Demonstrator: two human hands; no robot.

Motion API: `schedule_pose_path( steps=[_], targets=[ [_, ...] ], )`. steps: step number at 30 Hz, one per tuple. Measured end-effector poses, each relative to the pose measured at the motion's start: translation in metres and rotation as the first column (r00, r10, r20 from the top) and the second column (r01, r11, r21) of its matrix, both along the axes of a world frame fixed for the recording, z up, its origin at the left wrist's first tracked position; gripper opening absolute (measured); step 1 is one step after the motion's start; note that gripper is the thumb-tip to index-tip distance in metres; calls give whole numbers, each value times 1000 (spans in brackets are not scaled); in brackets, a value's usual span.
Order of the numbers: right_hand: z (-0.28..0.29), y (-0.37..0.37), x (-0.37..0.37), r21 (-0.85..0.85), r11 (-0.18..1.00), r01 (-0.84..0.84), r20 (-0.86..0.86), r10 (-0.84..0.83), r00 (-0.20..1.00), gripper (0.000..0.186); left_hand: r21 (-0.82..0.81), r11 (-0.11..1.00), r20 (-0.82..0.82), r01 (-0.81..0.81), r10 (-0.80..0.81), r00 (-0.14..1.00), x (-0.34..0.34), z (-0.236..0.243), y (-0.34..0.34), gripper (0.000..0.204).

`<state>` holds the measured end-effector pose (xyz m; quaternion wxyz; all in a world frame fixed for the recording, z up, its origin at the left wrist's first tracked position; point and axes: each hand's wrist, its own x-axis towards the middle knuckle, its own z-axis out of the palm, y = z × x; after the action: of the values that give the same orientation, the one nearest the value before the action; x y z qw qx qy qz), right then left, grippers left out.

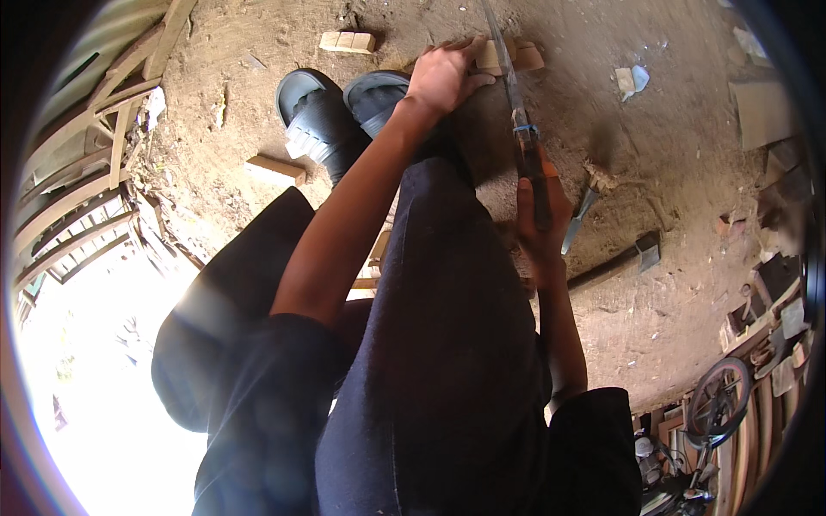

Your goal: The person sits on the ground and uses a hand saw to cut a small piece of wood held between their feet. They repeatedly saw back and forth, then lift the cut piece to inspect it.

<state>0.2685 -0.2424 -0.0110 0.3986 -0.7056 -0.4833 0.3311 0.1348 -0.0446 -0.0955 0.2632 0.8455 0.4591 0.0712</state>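
– Where is the block [490, 58]?
– Ahead of me, to the right of my shoes [311, 110], with the saw [515, 100] lying across it.

– How does your left hand [441, 79] hold it?
– Closed on its left end, fingers toward the far side and thumb stretched along the near side, just short of the blade. My hand covers that end, so I can't tell how hard I press.

– And your right hand [544, 211]?
– Wrapped around the saw's dark handle [541, 196], with no gap that I can see. A blue band [526, 129] shows just beyond my grip.

– What is hard to make out?
– The blade's far end is cut off by the upper edge. I can't tell whether the brown wood [528, 58] right of the blade is part of the block. Near my right wrist lies a metal tool [582, 211], its kind unclear.

– Further out?
– A scored piece [347, 42] lies beyond my shoes, a plain offcut [276, 169] nearer my knee. To the right, a long-handled tool [615, 262] runs partly out of sight behind my forearm. A wheel [718, 402] stands by stacked wood, and glare washes out the lower left.
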Motion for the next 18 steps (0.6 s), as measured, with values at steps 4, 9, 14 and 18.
schedule_pose_path(
  steps=[4, 9, 14, 18],
  targets=[
    [11, 12, 2, -22, 1000, -2, -45, 1, 999, 45, -56, 998, -52, 11, -14, 999, -1, 4, 7, 61],
    [23, 19, 3, -75, 997, -22, -45, 19, 999, 44, 10, 999, 35, 35, -36, 999, -4, -8, 7, 58],
    [23, 20, 9, -16, 999, -41, 0, 41, 999, 43, -97, 995, 66, 23, -16, 998, 1, 2, 8, 59],
    [29, 17, 10, -68, 996, -60, 0, 60, 998, 42, -177, 984, 82, -31, 46, 996, -2, -3, 11, 60]
  ],
)
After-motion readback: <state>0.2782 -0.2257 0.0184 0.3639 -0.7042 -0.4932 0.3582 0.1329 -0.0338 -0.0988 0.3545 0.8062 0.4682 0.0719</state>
